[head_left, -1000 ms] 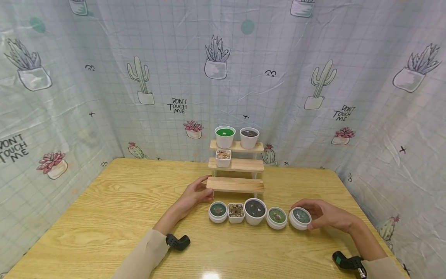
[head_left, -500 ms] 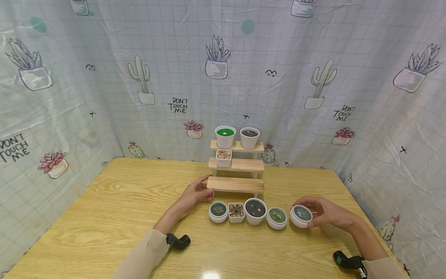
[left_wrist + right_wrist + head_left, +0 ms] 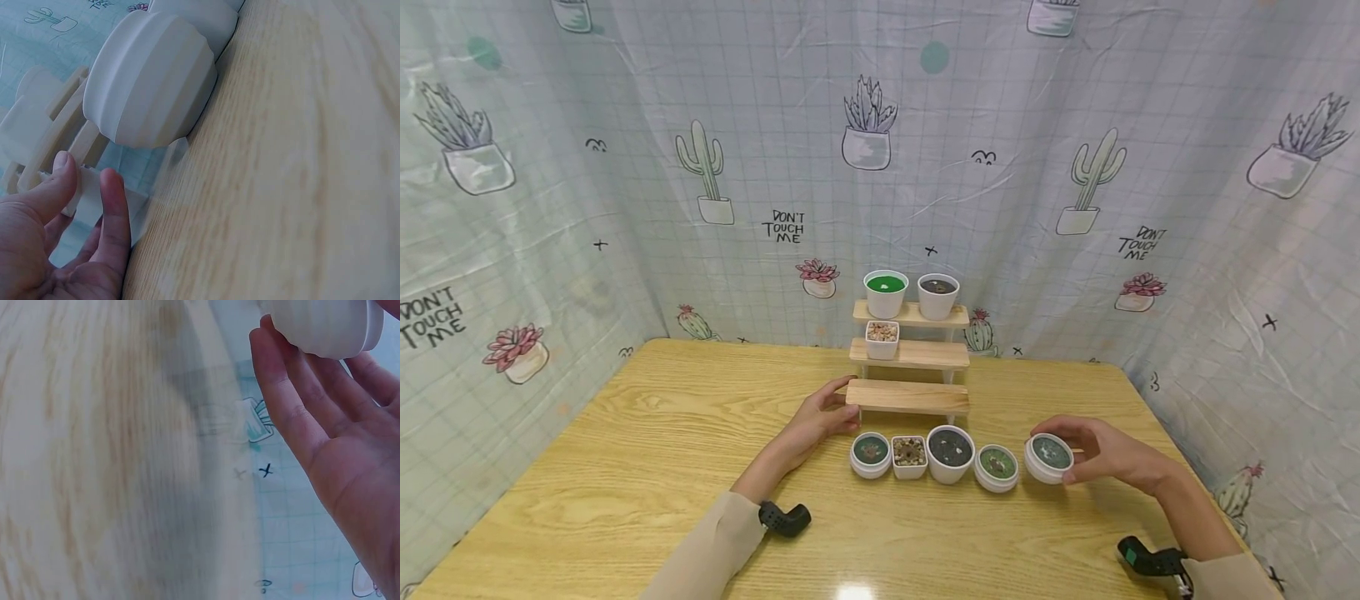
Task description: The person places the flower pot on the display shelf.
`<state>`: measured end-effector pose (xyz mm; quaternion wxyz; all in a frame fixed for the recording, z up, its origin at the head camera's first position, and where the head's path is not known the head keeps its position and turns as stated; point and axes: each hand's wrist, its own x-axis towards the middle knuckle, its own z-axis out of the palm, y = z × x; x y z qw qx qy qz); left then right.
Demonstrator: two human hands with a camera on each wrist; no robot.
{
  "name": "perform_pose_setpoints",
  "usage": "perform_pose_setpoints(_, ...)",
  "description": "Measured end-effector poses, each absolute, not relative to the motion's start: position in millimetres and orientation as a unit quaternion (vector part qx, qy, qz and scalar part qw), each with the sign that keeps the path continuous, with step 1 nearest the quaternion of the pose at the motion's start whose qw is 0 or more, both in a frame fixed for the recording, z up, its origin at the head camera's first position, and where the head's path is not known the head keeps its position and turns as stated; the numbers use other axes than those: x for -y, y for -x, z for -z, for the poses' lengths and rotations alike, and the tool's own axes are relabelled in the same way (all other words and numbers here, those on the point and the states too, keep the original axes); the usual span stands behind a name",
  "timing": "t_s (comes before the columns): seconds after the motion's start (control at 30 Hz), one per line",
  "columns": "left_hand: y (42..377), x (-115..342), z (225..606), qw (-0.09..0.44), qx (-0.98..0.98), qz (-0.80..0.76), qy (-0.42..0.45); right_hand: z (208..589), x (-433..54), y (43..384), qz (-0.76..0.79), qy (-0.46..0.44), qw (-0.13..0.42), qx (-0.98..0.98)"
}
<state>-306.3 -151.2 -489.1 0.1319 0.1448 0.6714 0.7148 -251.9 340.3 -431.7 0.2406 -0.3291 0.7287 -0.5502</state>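
My right hand [image 3: 1105, 454] grips a round white plant pot [image 3: 1047, 469] by its sides, thumb near and fingers behind. In the right wrist view the ribbed underside of this pot [image 3: 325, 328] shows above the tabletop. My left hand [image 3: 811, 423] holds the left end of the lowest step of a three-tier wooden stand [image 3: 907, 397]. The left wrist view shows the thumb and fingers around the stand's pale leg [image 3: 89, 194]. To the left of the held pot, a round pot with a green top [image 3: 996, 468] sits on the table.
In front of the stand stand a dark-topped pot [image 3: 950, 455], a square pebble-filled pot [image 3: 909, 457] and a round pot [image 3: 870, 455]. On the upper steps are a bright green-topped pot [image 3: 885, 294], a brown-topped pot [image 3: 937, 297] and a square pot [image 3: 882, 340]. A printed curtain [image 3: 775, 167] hangs behind.
My right hand has raised the round pot off the table and moved it slightly away from me. My left hand stays at the stand.
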Motion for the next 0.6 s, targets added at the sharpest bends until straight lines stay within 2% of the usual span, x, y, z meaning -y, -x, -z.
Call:
perform_pose_setpoints(0.3,308.3,148.7,489.4,0.132,-0.672,-0.714,-0.144,419.5,-341.4,246.2,0.542,0.328,0.22,-0.742)
perform_pose_setpoints(0.6,310.8,150.0,492.5,0.134,-0.674,-0.714,-0.137,412.7,-337.0,243.5,0.522,0.286,0.192,-0.78)
